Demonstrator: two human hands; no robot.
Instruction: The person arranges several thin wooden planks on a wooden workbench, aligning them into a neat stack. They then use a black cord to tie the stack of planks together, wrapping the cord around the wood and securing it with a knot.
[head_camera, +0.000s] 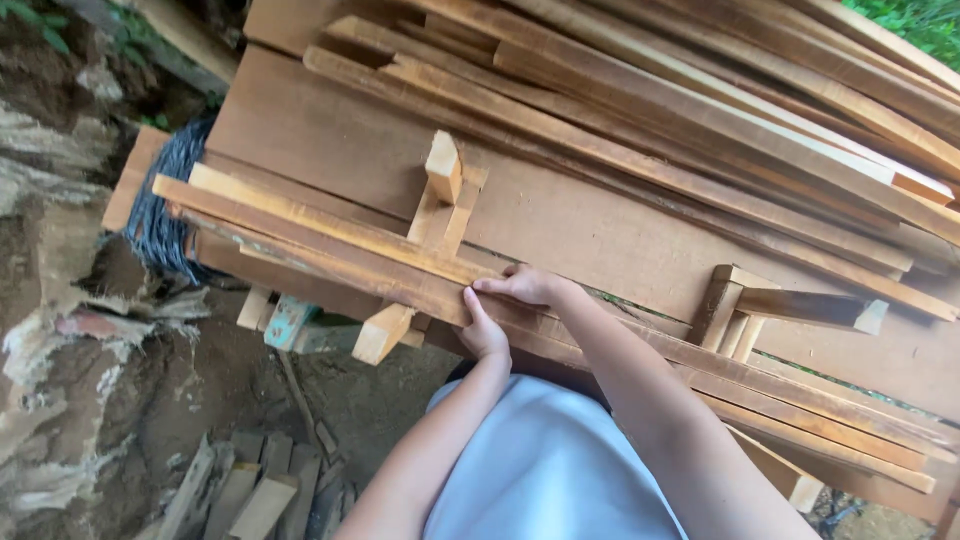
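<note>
1. The long wooden strip (400, 275) lies along the near edge of the broad board (330, 140) that carries the lumber, with its far end jutting past the board's left corner. Judging from that overhang, it could tip or slide off toward the ground if pushed further left.
2. Rough sawn edges sit right under the fingertips, so a splinter seems a fair risk if either hand drags along the grain.
3. The left hand (484, 332) rests at the strip's near edge, thumb up against its side and fingers curled beneath; how tightly it closes I cannot tell.
4. The right hand (525, 285) lies flat on top of the strip, fingers extended together and pressing down, not wrapped around anything.
5. Loose stacked slats (700, 100) slope across the board behind; a jolt might shift them.
</note>
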